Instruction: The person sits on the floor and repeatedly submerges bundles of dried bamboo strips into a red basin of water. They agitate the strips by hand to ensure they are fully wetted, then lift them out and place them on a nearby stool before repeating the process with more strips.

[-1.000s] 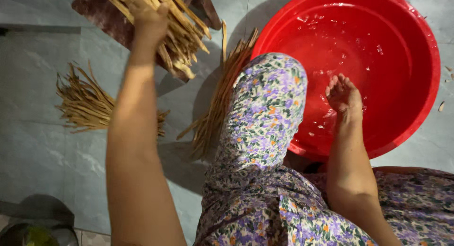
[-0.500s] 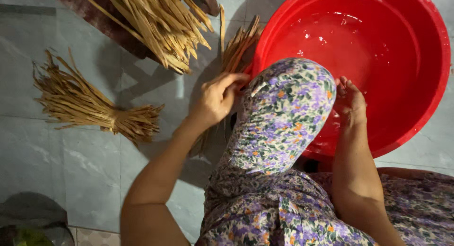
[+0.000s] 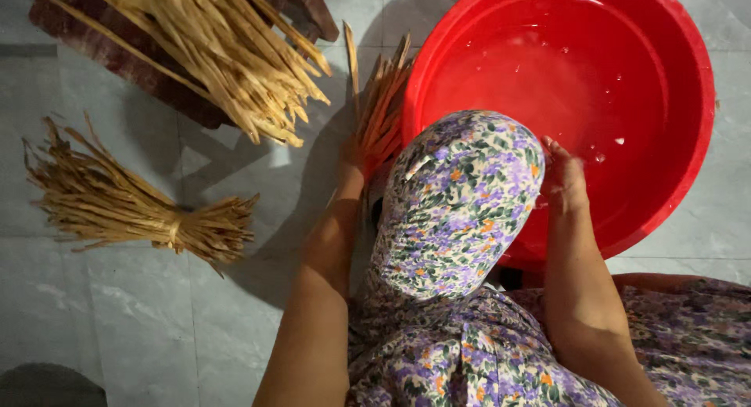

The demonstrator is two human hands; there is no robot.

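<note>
Beside red basin (image 3: 688,141), left hand (image 3: 352,158) clamps tan strips (image 3: 381,109); right hand (image 3: 565,180) grip unclear.

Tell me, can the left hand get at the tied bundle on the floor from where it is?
Probably yes. The left hand is at the loose strips beside the raised knee, and only bare floor lies between it and the tied bundle further left.

L hand (image 3: 350,158) grips strips (image 3: 381,102); basin (image 3: 688,141).

Bare forearms, sleeveless; purple, green and orange floral-print garment (image 3: 458,219) over knees.
</note>
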